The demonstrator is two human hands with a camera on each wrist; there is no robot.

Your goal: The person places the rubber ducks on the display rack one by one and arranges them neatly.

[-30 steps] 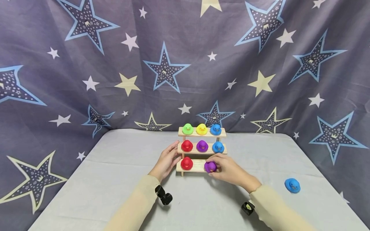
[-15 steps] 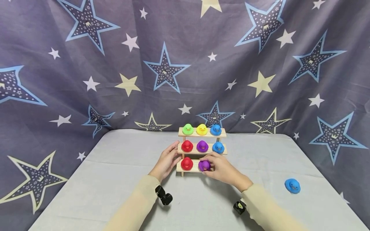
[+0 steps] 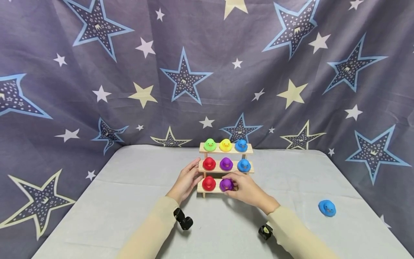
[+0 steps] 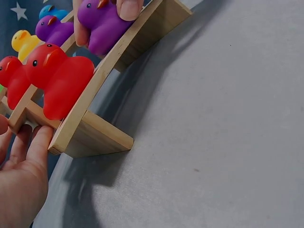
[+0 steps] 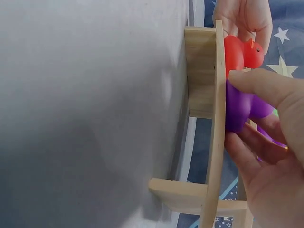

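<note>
A small three-tier wooden display shelf (image 3: pixel 215 190) carries rubber ducks. My right hand (image 3: pixel 249 189) pinches a purple rubber duck (image 3: pixel 226 185) between thumb and fingers, on the bottom tier. Right beside it sits a red duck (image 3: pixel 208 183), seen close up in the left wrist view. My left hand (image 3: pixel 186 181) holds the shelf's left side, its fingertips (image 4: pixel 40 137) against the wooden frame. On the middle tier stand a red duck (image 3: pixel 209 163), a purple duck (image 3: pixel 226 164) and a blue duck (image 3: pixel 244 165). The top tier bears a green duck (image 3: pixel 210 144), a yellow duck (image 3: pixel 225 145) and a blue duck (image 3: pixel 241 145).
One more blue duck (image 3: pixel 327 208) lies on the grey-covered table (image 3: pixel 97 219) at the right. Behind the table hangs a dark curtain (image 3: pixel 181 32) with stars.
My right hand has slid the purple duck leftward along the bottom tier, from near the right end to the middle, close to the red duck. The left hand has stayed put.
</note>
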